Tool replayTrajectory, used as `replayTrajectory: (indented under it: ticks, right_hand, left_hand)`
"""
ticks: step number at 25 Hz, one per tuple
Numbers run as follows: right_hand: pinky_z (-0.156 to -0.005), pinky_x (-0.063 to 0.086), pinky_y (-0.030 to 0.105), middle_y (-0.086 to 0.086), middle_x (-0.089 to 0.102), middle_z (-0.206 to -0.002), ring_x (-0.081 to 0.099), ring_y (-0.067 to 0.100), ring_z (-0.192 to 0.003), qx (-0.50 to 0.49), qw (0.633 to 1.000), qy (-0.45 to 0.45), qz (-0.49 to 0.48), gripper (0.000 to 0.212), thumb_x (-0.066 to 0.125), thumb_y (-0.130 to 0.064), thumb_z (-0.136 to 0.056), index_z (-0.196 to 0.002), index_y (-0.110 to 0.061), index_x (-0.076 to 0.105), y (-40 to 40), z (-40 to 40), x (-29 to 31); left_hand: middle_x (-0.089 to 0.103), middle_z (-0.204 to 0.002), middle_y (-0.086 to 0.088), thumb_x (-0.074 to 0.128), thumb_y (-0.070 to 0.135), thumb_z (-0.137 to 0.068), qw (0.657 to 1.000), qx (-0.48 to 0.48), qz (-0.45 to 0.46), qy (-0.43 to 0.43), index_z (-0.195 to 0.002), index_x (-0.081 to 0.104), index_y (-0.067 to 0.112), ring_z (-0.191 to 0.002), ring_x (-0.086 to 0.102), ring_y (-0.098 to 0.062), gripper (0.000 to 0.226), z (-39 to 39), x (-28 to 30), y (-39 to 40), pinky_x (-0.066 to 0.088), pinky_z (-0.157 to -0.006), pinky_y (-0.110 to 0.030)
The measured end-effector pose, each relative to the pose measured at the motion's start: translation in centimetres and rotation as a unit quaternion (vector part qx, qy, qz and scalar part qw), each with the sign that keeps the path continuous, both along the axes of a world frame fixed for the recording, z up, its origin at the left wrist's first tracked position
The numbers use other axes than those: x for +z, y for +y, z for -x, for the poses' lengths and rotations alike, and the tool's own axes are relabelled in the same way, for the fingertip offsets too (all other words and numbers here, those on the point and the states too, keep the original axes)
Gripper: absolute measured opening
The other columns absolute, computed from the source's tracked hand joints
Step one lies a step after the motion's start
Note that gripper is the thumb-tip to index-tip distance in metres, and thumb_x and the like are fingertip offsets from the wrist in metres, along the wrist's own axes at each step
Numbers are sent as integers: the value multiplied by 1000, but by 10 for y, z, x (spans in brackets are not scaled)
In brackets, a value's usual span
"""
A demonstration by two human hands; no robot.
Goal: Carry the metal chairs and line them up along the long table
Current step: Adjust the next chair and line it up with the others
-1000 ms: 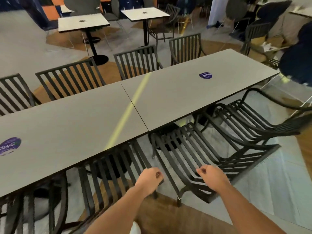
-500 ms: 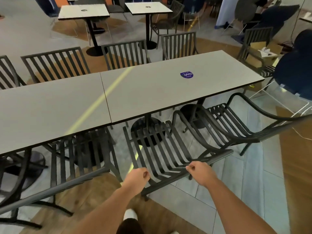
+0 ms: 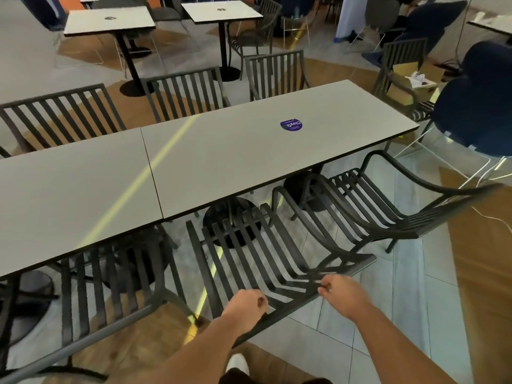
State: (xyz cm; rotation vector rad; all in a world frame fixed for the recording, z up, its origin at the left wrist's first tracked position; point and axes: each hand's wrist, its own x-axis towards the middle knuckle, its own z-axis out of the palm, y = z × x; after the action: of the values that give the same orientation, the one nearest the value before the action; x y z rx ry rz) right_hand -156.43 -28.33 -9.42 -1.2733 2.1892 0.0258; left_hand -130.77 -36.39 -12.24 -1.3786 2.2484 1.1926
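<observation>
Both my hands grip the top rail of a black slatted metal chair [image 3: 249, 261] right in front of me, my left hand [image 3: 245, 304] near the rail's left end and my right hand [image 3: 342, 293] further right. Its seat points at the long grey table [image 3: 221, 156] and reaches under the near edge. A second metal chair [image 3: 105, 289] stands to its left at the table, and a third metal chair [image 3: 368, 212] with curved armrests stands to its right near the table's end.
Three more slatted chairs [image 3: 188, 92] line the table's far side. Two small square tables [image 3: 110, 22] stand further back. A dark blue chair [image 3: 476, 115] and a cardboard box [image 3: 415, 81] are at the right. My shoe [image 3: 238, 364] is below.
The held chair has shifted left along the table and closer to it, its back rail now lower and nearer me. The view has turned to the right.
</observation>
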Motion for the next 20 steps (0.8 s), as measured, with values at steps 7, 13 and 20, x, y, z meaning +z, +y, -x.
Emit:
replayTrajectory:
  ticks: [7, 13, 20]
  right_hand:
    - [-111, 40, 39, -3, 51, -141, 40, 19, -135, 76, 996, -25, -26, 73, 66, -71, -81, -139, -26, 58, -23, 36, -22]
    - [-106, 38, 34, -6, 55, -134, 48, 17, -128, 276, 952, -15, -131, 104, 51, -95, -58, -138, -29, 56, -51, 93, -41]
    - [-97, 42, 36, -3, 59, -122, 56, 20, -115, 367, 920, 7, -134, 76, 54, -83, -79, -125, -24, 60, -64, 116, -61]
  left_hand:
    - [61, -135, -2, 53, 76, -89, 988, -7, -132, -81, -141, 56, 22, -122, 57, -22, 75, 22, -17, -4, 47, -105, -38]
    - [61, -132, -7, 62, 41, -99, 977, 36, -112, -180, -140, 54, 19, -119, 60, -26, 47, 70, -15, 22, 51, -102, -41]
    - [55, -142, -10, 55, -1, -97, 965, 77, -81, -236, -158, 29, 40, -129, 56, -31, 78, 99, -14, 32, 51, -106, -45]
